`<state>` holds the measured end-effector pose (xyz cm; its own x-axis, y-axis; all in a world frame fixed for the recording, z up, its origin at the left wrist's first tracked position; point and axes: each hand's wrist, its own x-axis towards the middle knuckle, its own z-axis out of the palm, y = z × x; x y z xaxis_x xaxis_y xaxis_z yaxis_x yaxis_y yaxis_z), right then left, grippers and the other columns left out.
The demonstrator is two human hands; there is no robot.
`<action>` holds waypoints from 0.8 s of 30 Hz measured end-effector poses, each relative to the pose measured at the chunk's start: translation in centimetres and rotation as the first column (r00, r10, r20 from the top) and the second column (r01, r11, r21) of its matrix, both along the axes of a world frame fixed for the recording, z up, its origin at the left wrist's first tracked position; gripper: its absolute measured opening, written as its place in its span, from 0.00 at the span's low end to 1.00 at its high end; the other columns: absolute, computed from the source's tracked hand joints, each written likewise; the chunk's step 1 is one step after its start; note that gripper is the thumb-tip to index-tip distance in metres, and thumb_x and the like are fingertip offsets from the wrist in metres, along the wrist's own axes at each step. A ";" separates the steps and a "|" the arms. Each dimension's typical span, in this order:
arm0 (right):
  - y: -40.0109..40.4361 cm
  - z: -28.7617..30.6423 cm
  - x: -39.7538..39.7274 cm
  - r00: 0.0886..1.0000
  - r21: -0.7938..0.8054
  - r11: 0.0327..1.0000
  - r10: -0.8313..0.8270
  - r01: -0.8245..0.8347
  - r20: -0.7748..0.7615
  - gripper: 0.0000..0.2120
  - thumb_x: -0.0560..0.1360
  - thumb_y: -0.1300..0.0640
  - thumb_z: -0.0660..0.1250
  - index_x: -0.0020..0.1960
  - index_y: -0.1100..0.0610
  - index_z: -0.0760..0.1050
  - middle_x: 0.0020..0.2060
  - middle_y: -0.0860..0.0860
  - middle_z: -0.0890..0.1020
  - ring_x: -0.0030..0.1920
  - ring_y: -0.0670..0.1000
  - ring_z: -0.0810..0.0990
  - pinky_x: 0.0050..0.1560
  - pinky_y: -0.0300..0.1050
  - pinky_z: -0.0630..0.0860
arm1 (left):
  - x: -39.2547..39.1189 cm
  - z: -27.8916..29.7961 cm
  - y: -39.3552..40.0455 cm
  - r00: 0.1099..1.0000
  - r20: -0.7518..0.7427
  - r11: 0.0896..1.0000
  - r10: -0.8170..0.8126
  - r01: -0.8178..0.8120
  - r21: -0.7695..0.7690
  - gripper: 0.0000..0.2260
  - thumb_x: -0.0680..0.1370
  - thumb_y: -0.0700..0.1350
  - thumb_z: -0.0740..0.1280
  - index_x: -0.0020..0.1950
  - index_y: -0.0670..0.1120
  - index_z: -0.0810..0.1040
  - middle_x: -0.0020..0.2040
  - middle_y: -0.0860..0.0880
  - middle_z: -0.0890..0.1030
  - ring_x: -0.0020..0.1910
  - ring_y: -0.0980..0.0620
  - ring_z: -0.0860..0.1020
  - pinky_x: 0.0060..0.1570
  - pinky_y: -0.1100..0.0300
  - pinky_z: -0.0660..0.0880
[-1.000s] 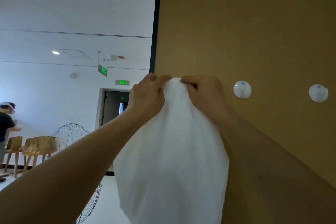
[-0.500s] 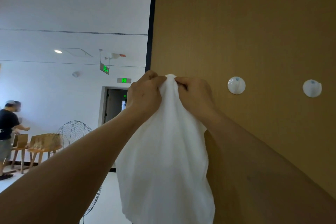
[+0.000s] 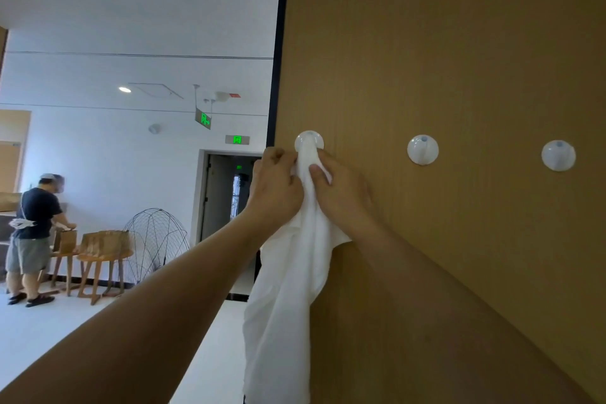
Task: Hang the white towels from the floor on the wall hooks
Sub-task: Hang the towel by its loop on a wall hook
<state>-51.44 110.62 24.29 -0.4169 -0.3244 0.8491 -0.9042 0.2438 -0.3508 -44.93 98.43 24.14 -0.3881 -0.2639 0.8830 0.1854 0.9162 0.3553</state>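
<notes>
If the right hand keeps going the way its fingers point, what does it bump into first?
Probably the round white hook just above the right hand, where the towel is bunched. Depth is hard to judge; it may brush the brown wall.

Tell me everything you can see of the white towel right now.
The white towel is thin, soft-looking plain cloth, bunched narrow at its top and draped over the leftmost hook of the middle row on the brown wall panel. Below, it hangs in loose folds against the panel's left edge, running out of the bottom of the view. The left hand and right hand both pinch it just beneath the hook.
</notes>
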 end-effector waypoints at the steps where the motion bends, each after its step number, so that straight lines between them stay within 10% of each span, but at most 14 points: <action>1: 0.2 -0.8 0.1 0.996 0.013 0.998 -0.058 0.059 -0.072 0.17 0.83 0.46 0.55 0.66 0.48 0.74 0.50 0.47 0.81 0.48 0.49 0.79 0.49 0.50 0.78 | 0.1 -0.8 -0.2 0.995 -0.011 0.992 0.095 -0.096 -0.082 0.14 0.78 0.44 0.59 0.62 0.45 0.75 0.63 0.46 0.70 0.61 0.46 0.67 0.55 0.58 0.65; 6: 0.6 -4.7 0.5 0.831 0.005 0.869 -0.472 0.495 -0.296 0.18 0.80 0.47 0.58 0.68 0.49 0.72 0.61 0.52 0.73 0.59 0.54 0.70 0.59 0.53 0.71 | 0.5 -4.7 -1.2 0.923 -0.077 0.853 0.376 -0.378 -0.360 0.12 0.78 0.47 0.61 0.59 0.48 0.77 0.56 0.47 0.74 0.52 0.46 0.68 0.52 0.53 0.67; 13: 1.1 -7.3 3.2 0.938 0.226 0.910 -0.329 0.347 -0.112 0.25 0.81 0.47 0.59 0.75 0.55 0.62 0.61 0.53 0.73 0.57 0.53 0.74 0.57 0.52 0.76 | 3.2 -8.8 -0.8 0.965 0.181 0.933 0.190 -0.120 -0.340 0.21 0.80 0.47 0.62 0.73 0.44 0.69 0.66 0.45 0.75 0.63 0.44 0.73 0.64 0.48 0.72; 21: 4.2 -9.9 8.1 0.895 0.349 0.853 -0.439 0.389 0.076 0.08 0.75 0.64 0.59 0.39 0.58 0.73 0.37 0.49 0.76 0.36 0.48 0.74 0.35 0.40 0.68 | 6.4 -9.6 -2.4 0.956 0.289 0.962 0.043 0.039 -0.272 0.15 0.81 0.48 0.59 0.65 0.49 0.76 0.59 0.48 0.79 0.56 0.47 0.78 0.56 0.54 0.74; 24: 5.3 -12.0 10.5 0.848 0.402 0.826 -0.496 0.396 0.184 0.07 0.77 0.64 0.60 0.47 0.58 0.77 0.47 0.53 0.81 0.46 0.50 0.79 0.45 0.42 0.74 | 7.3 -11.1 -2.9 0.940 0.340 0.941 0.025 0.092 -0.326 0.13 0.80 0.47 0.58 0.57 0.50 0.80 0.53 0.50 0.80 0.52 0.48 0.78 0.45 0.59 0.70</action>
<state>-40.91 115.92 12.33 -0.7805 -0.2884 0.5546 -0.5472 0.7442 -0.3831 -37.65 95.55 13.00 -0.6789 0.0402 0.7331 0.1425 0.9867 0.0778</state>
